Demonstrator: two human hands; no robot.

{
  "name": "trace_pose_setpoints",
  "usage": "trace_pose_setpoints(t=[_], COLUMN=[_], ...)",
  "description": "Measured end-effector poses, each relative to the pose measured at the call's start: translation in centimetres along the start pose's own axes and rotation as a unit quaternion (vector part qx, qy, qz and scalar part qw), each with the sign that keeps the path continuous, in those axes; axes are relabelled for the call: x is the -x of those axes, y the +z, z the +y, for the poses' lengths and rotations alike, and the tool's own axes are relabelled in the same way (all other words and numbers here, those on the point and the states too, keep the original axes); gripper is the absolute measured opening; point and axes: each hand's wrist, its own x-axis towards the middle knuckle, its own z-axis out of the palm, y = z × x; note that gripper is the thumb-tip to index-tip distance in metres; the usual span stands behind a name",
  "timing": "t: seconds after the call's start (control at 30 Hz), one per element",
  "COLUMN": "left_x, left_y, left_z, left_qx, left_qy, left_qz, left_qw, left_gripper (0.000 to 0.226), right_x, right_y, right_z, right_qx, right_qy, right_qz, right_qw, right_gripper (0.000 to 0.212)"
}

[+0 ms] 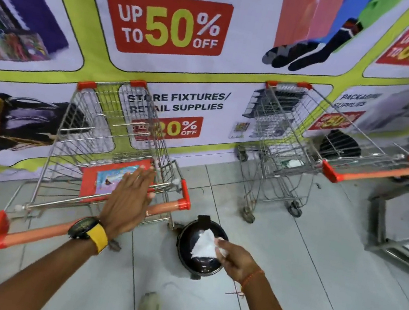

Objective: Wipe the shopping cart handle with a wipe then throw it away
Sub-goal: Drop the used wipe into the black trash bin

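Where the shopping cart (108, 145) faces the wall banner (210, 75), we see its orange handle (52, 231) running lower-left to upper-right. Our left hand (127, 201) hovers flat above it, fingers spread, holding nothing. Our right hand (235, 260) pinches a crumpled white wipe (204, 244) over the black bin (199, 250).

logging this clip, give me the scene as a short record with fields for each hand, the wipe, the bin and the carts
left hand: open and flat, above the near cart handle, contact unclear
right hand: fingers pinch the white wipe
wipe: held over the black bin, not yet dropped
bin: on the floor, lid open, right of the near cart
carts: near cart in front of the person, second cart to the right by the poster wall
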Motion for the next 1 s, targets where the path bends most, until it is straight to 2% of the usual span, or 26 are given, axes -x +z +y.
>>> trace_pose_setpoints(t=[0.1, 0.17, 0.27, 0.37, 0.47, 0.57, 0.67, 0.7, 0.77, 0.9, 1.0], left_x=[-2.5, -4.0, -6.4, -7.4, -7.9, -8.6, -8.6, -8.6, -8.4, -8.2, -8.3], left_y=[1.3, 2.1, 3.5, 5.1, 6.5, 7.1, 7.3, 7.4, 7.4, 7.6, 7.8], left_z=[2.5, 3.9, 5.5, 6.4, 6.2, 5.9, 5.9, 5.9, 5.8, 5.8, 5.8], left_qx=[0.018, 0.016, 0.007, -0.013, -0.012, 0.002, 0.008, 0.010, 0.014, 0.017, 0.016], left_qy=[0.043, 0.070, 0.110, 0.135, 0.142, 0.139, 0.139, 0.138, 0.136, 0.135, 0.134], left_qz=[-0.017, -0.029, -0.042, -0.080, -0.107, -0.103, -0.095, -0.091, -0.086, -0.080, -0.074], left_qw=[0.999, 0.997, 0.993, 0.987, 0.984, 0.985, 0.986, 0.986, 0.987, 0.987, 0.988], left_gripper=[0.056, 0.055, 0.056, 0.059, 0.061, 0.062, 0.063, 0.063, 0.063, 0.068, 0.069], right_x=[0.6, 0.9, 0.4, 0.2, -0.1, -0.5, -0.9, -1.1, -1.6, -1.9, -1.6], right_y=[-0.1, -0.3, -1.3, -2.6, -3.4, -4.4, -4.9, -5.0, -5.2, -5.5, -5.3], right_z=[-0.8, -1.2, -2.0, -2.5, -2.6, -2.9, -3.1, -3.0, -3.1, -3.4, -4.3], right_qx=[0.067, 0.084, 0.072, 0.079, 0.079, 0.022, -0.036, -0.050, -0.024, 0.017, 0.102], right_qy=[-0.011, -0.054, -0.125, -0.125, -0.125, -0.144, -0.151, -0.152, -0.162, -0.184, -0.203], right_qz=[0.021, 0.053, 0.082, 0.111, 0.140, 0.140, 0.128, 0.132, 0.155, 0.185, 0.225], right_qw=[0.997, 0.994, 0.986, 0.983, 0.979, 0.979, 0.980, 0.978, 0.974, 0.965, 0.947], right_gripper=[0.007, 0.002, 0.029, 0.042, 0.032, 0.029, 0.037, 0.031, 0.023, 0.024, 0.022])
